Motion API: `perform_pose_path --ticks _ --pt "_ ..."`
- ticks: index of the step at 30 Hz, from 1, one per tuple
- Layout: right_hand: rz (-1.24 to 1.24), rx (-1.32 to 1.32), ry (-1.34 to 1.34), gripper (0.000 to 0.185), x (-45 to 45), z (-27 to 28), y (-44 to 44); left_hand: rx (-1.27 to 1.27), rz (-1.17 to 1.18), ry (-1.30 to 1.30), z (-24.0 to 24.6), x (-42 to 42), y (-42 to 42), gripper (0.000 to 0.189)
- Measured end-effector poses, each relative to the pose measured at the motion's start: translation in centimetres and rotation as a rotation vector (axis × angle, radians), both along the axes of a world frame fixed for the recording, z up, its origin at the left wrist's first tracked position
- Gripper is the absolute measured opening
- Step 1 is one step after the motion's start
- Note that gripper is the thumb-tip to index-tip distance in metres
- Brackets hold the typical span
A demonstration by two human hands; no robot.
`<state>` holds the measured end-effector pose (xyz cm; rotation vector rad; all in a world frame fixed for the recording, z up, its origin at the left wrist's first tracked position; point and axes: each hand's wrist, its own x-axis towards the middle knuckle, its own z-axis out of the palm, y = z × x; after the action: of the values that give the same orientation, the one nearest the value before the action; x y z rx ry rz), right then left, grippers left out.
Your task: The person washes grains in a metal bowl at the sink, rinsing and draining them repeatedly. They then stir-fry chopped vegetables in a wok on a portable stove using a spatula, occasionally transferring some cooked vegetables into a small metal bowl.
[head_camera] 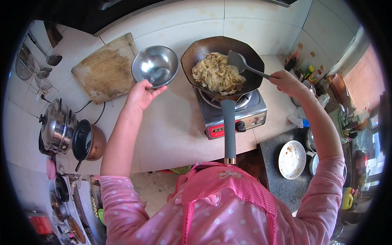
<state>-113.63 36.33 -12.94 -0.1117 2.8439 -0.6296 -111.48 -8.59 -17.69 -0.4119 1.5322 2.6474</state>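
Observation:
A dark wok [225, 43] with a grey handle stands on a portable gas stove [211, 119], holding a heap of cooked, shredded food [217, 73] that looks like cabbage. My right hand [283, 81] grips the handle of a grey spatula [237, 61], whose blade rests on the food's right side. To the left of the wok, my left hand [145, 95] holds a metal bowl [154, 65] by its near rim, tilted so that its inside shows. No food can be made out in the bowl. Whether the stove is lit cannot be told.
A worn wooden cutting board [105, 67] leans on the wall behind the bowl. A lidded steamer pot [55, 128] and a brown saucepan [96, 142] stand at the left. Bottles [307, 72] line the back right corner. A stained white plate [292, 159] lies on the dark counter.

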Motion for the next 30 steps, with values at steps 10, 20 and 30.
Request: perform_pose_path --ticks 10,20,30 --pt "0.295 0.332 0.305 0.025 1.9 0.4 -3.3 -0.08 0.003 0.018 0.9 -1.7 1.9 0.073" --pt "-0.056 0.207 0.424 0.026 4.5 4.0 1.6 -0.78 0.055 0.369 0.8 -4.5 11.3 0.073" --pt "-0.072 0.281 0.399 0.027 5.8 3.7 0.7 -0.927 0.599 0.733 0.6 -6.5 9.6 0.069"
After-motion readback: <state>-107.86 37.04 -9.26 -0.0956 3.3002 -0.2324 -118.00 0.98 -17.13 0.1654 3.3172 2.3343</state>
